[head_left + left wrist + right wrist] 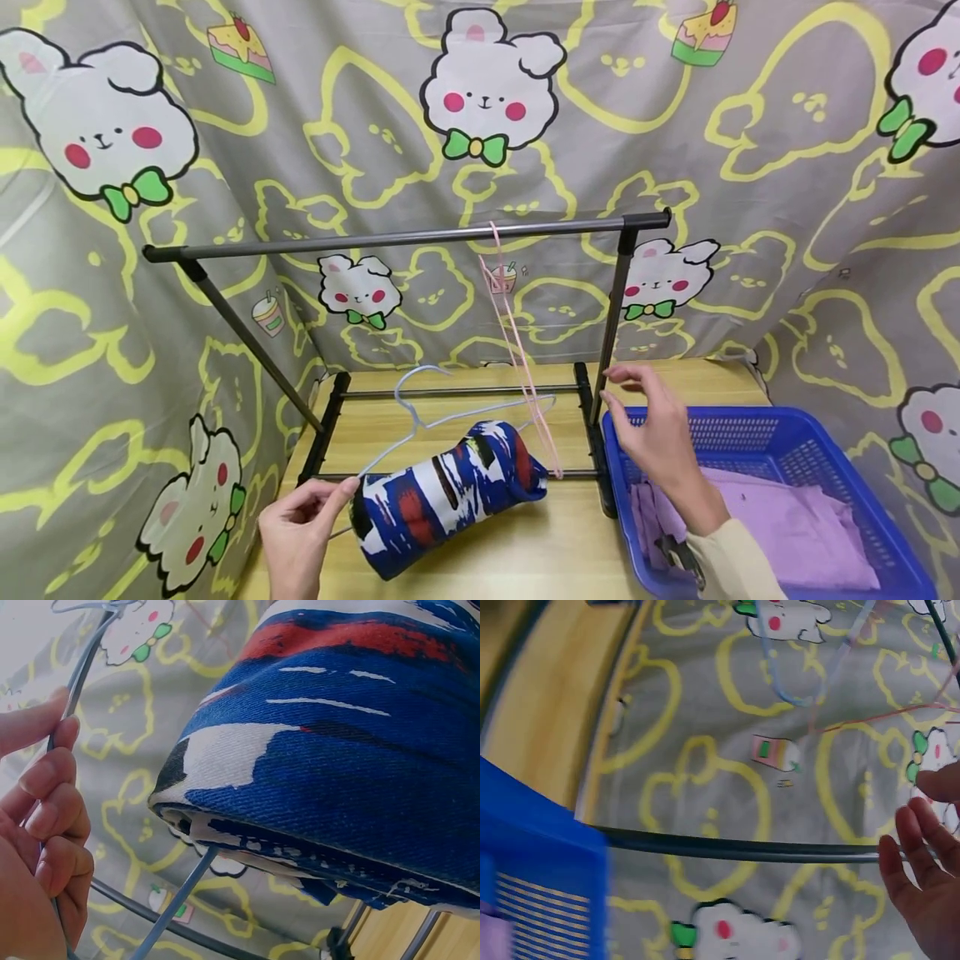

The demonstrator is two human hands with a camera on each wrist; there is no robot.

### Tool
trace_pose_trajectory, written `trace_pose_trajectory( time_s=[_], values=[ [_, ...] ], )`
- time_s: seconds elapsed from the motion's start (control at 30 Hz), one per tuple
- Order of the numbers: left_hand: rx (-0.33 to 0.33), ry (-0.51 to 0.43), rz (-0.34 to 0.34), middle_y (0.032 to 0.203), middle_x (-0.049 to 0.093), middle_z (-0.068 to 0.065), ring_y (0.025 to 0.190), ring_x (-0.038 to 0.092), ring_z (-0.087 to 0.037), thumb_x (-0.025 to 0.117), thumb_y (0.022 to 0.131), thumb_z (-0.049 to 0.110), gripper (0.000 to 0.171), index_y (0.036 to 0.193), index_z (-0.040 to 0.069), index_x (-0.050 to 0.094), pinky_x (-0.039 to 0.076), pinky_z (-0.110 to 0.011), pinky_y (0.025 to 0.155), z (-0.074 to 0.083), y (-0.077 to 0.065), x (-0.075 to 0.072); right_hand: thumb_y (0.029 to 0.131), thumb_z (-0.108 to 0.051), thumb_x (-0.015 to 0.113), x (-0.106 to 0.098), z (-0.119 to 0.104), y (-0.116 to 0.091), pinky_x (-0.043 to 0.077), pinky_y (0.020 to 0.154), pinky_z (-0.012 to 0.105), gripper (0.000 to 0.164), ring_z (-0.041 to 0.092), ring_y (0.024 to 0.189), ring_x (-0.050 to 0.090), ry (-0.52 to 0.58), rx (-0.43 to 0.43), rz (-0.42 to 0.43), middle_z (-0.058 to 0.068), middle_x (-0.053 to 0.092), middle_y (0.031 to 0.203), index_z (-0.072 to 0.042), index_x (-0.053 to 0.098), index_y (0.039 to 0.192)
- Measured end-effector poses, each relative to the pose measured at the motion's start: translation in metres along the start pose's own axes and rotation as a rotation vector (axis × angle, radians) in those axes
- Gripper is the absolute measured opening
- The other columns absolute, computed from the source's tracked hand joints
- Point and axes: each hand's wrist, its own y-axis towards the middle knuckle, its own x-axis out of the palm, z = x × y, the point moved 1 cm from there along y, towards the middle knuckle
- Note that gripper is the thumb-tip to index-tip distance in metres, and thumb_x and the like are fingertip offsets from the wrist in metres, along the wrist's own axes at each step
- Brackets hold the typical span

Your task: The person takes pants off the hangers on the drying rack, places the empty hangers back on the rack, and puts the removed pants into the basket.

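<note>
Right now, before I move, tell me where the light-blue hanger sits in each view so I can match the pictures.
Head: the light-blue hanger is below centre, its near end in the left hand, partly hidden by the patterned cloth.
Left wrist: left side, in the fingers, with one bar of the hanger entering the cloth.
Right wrist: top, right of centre, only partly in frame.
Shared landmark: the rabbit-print backdrop.

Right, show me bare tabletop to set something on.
One bare patch of tabletop lies between the patterned cloth and blue basket; another, between the rack's left foot and blue hanger. Crowded: right of centre, where the pink hanger overlaps the blue one in the head view.
</note>
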Motion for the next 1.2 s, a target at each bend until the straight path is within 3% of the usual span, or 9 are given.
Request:
trace_pose_trajectory(
  time_s=[0.13,0.3,0.47,0.6,0.8,0.9,1.03,1.2],
  values=[
    [-0.007,-0.013,-0.034,0.056,0.056,-0.001,0.047,0.041,-0.007,0.084,0.080,-0.007,0.018,0.068,0.000,0.072,0.031,-0.028,0.045,-0.001,-0.001,0.004,0.078,0.015,0.080,0.002,0.005,-0.026,0.052,0.086,0.018,0.042,0.023,0.095,0.067,0.007,0.088,-0.022,0.008,0.070,0.107,0.004,0.061,0.114],
    [0.044,-0.030,-0.085,0.058,0.060,-0.002,0.047,0.041,-0.006,0.084,0.079,-0.008,0.019,0.068,0.001,0.072,0.029,-0.029,0.043,-0.003,-0.001,0.009,0.076,0.013,0.083,0.008,0.005,-0.053,0.050,0.082,0.013,0.042,0.017,0.089,0.067,0.030,0.165,-0.059,0.005,0.071,0.102,0.000,0.064,0.110],
    [0.069,-0.046,-0.127,0.056,0.056,-0.001,0.047,0.039,-0.005,0.085,0.079,-0.007,0.020,0.067,0.003,0.072,0.028,-0.030,0.042,-0.005,0.000,0.016,0.076,0.009,0.085,0.017,0.002,-0.073,0.050,0.084,0.015,0.036,0.012,0.091,0.068,0.040,0.206,-0.115,0.001,0.073,0.101,-0.007,0.069,0.105],
    [0.102,-0.054,-0.163,0.054,0.052,0.001,0.046,0.036,-0.005,0.084,0.079,-0.007,0.020,0.067,0.005,0.072,0.026,-0.030,0.040,-0.004,0.001,0.022,0.079,0.008,0.084,0.025,-0.005,-0.084,0.047,0.093,0.015,0.035,0.016,0.099,0.068,0.082,0.163,-0.135,0.003,0.073,0.107,-0.011,0.072,0.105],
    [0.149,-0.048,-0.204,0.053,0.046,0.004,0.046,0.032,-0.003,0.085,0.079,-0.006,0.022,0.067,0.008,0.073,0.022,-0.030,0.039,-0.003,0.003,0.026,0.078,0.002,0.084,0.045,-0.030,-0.081,0.042,0.103,0.018,0.039,0.027,0.107,0.066,0.166,-0.079,-0.118,0.010,0.071,0.117,-0.008,0.075,0.115],
    [0.144,-0.039,-0.214,0.053,0.047,0.004,0.047,0.033,-0.003,0.085,0.079,-0.005,0.022,0.067,0.009,0.073,0.023,-0.029,0.039,-0.001,0.002,0.028,0.081,-0.004,0.083,0.057,-0.039,-0.076,0.042,0.106,0.021,0.041,0.033,0.112,0.064,0.173,-0.158,-0.185,0.013,0.068,0.125,-0.005,0.073,0.120],
    [0.137,-0.032,-0.231,0.054,0.050,0.004,0.048,0.034,-0.004,0.086,0.079,-0.002,0.022,0.067,0.011,0.073,0.026,-0.028,0.040,0.003,0.001,0.032,0.084,-0.012,0.084,0.070,-0.045,-0.070,0.037,0.113,0.028,0.045,0.034,0.123,0.059,0.138,-0.149,-0.321,0.010,0.063,0.134,-0.008,0.070,0.127],
    [0.164,-0.040,-0.257,0.054,0.049,0.005,0.048,0.034,-0.004,0.086,0.079,-0.003,0.021,0.068,0.009,0.073,0.025,-0.027,0.040,0.003,0.000,0.037,0.087,-0.023,0.084,0.081,-0.047,-0.068,0.039,0.113,0.047,0.045,0.029,0.124,0.059,0.068,-0.121,-0.435,0.006,0.064,0.131,-0.011,0.070,0.127]
  ],
)
